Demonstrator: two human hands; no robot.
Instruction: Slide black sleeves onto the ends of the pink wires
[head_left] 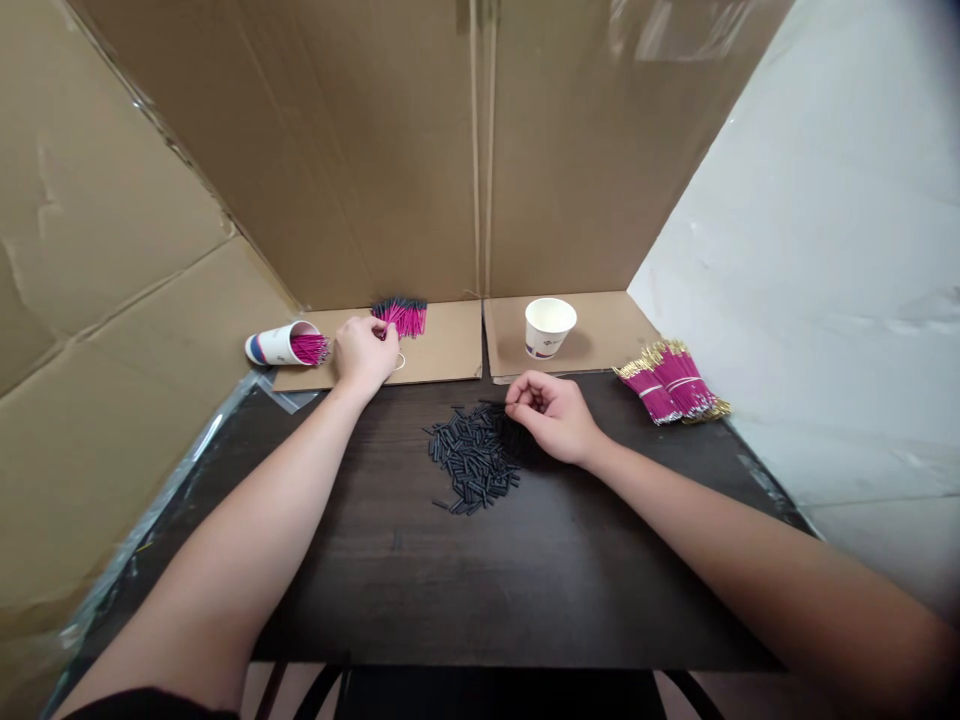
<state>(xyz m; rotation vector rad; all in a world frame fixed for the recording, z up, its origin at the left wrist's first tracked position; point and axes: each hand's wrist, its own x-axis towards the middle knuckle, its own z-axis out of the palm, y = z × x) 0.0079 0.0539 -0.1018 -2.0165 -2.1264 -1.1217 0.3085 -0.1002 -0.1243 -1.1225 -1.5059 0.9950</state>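
On the cardboard strip at the back left, my left hand (366, 352) is closed in a pinch at the near edge of a pile of magenta wires with black sleeved ends (403, 316). What lies between its fingertips is hidden. My right hand (553, 414) hovers over the right side of a heap of short black tubes (472, 455). Its thumb and forefinger pinch a thin black tube (492, 403) that points left. Left of my left hand, a paper cup lying on its side (271, 346) has more magenta wires (309, 348) sticking out of its mouth.
An upright paper cup (550, 327) stands on the right cardboard strip (600, 325). Bundles of magenta wires with gold-coloured ends (669, 383) lie tied at the right of the dark table (480, 590). Cardboard walls (360, 150) and a white panel (840, 260) enclose the workspace.
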